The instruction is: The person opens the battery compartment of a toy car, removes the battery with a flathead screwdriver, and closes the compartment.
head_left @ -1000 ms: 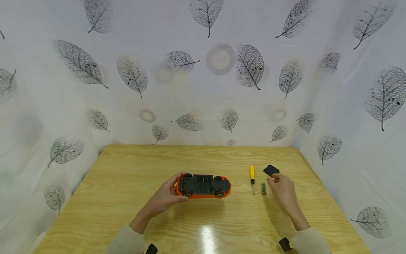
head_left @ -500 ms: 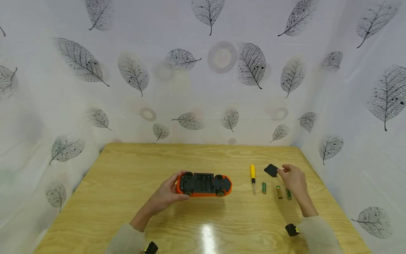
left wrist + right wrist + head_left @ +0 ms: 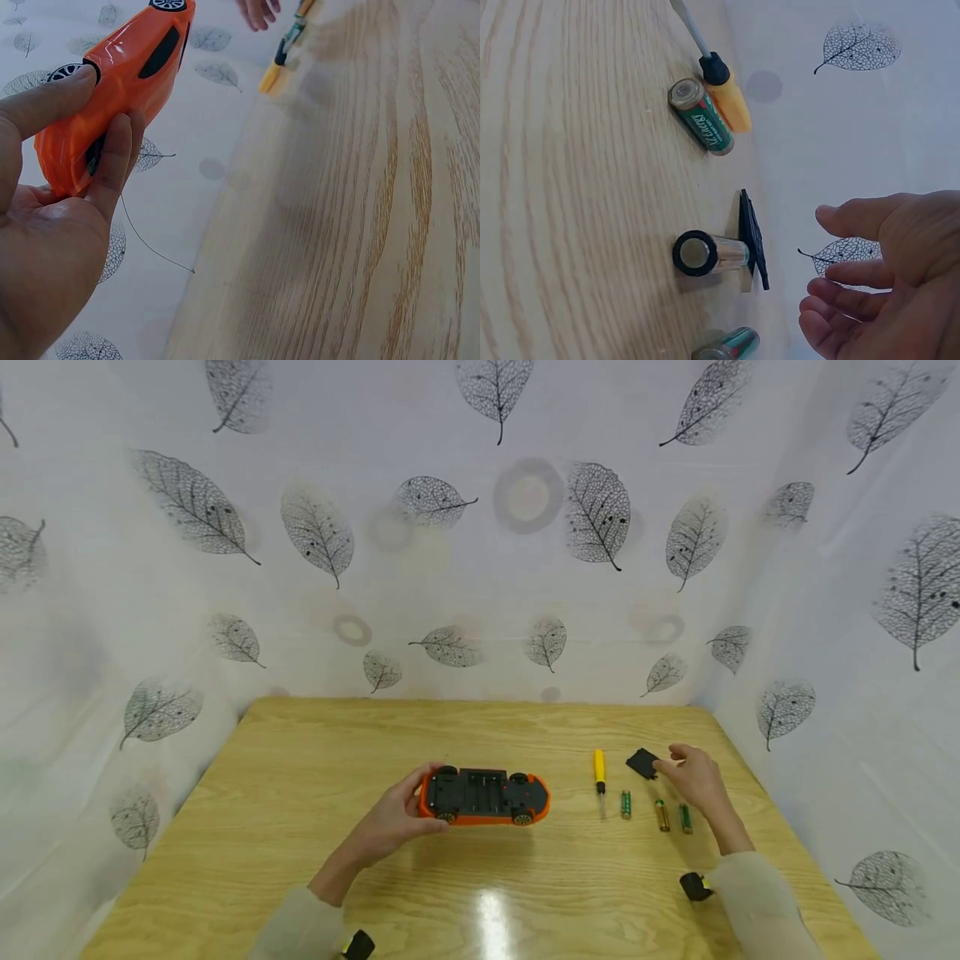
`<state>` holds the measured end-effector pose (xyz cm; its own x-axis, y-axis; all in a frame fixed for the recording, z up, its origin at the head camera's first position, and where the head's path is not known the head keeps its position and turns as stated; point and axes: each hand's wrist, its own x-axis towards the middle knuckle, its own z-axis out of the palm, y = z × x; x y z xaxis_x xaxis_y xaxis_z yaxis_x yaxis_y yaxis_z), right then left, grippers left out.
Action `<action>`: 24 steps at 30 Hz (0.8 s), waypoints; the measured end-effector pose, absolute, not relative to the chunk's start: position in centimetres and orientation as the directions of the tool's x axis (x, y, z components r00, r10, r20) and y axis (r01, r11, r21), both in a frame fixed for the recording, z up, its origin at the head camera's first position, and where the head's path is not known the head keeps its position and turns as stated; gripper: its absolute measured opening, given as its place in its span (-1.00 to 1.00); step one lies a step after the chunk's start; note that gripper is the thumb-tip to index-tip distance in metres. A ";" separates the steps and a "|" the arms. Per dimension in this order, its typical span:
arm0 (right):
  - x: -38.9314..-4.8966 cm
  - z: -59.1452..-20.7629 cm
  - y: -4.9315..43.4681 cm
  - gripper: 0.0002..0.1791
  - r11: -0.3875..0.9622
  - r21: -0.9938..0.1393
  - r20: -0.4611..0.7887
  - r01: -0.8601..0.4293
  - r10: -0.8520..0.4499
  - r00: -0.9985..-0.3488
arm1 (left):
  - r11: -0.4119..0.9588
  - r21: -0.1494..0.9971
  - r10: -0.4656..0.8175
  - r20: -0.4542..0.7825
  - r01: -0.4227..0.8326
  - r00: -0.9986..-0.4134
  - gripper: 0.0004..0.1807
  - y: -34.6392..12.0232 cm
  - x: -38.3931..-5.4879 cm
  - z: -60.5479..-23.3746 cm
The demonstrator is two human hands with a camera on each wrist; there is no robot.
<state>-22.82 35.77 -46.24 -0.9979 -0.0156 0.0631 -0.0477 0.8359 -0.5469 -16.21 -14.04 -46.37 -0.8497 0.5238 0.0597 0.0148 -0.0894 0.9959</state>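
My left hand [image 3: 390, 814] grips the rear end of an orange toy car [image 3: 124, 97], thumb on one side and fingers on the other. The car is held upside down above the table, its black underside and open battery compartment facing up in the head view. My right hand [image 3: 693, 781] hovers by a black battery cover [image 3: 642, 763]; in the right wrist view its fingers are loosely bent, holding nothing, apart from the cover [image 3: 753, 238]. Three AA batteries lie near it: a green one [image 3: 626, 804], a gold-and-green one [image 3: 662, 816] and another green one [image 3: 686, 818].
A screwdriver [image 3: 599, 768] with a yellow handle lies left of the batteries, its tip toward the near edge. The wooden table [image 3: 337, 735] ends at a white leaf-print curtain [image 3: 480, 585] behind and on both sides.
My right hand has moved right, away from the first battery, and two more batteries have come into view beneath it. The left hand and car have stayed almost still.
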 end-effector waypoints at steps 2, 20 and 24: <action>-23.0 -46.5 35.9 -0.27 0.833 -0.552 0.036 -0.039 -0.023 -0.999 | -0.090 0.996 0.523 0.056 0.010 -0.851 -0.01 -14.0 -16.2 -46.4; -25.0 -48.8 36.6 -0.11 0.867 -0.497 -0.046 -0.038 -0.070 -0.996 | -0.093 0.996 0.527 0.049 0.000 -0.849 0.00 -14.0 -16.3 -46.5; -25.3 -49.4 36.5 -0.10 0.877 -0.478 -0.030 -0.039 -0.061 -0.998 | -0.088 0.996 0.525 0.047 0.001 -0.850 0.00 -13.9 -16.4 -46.6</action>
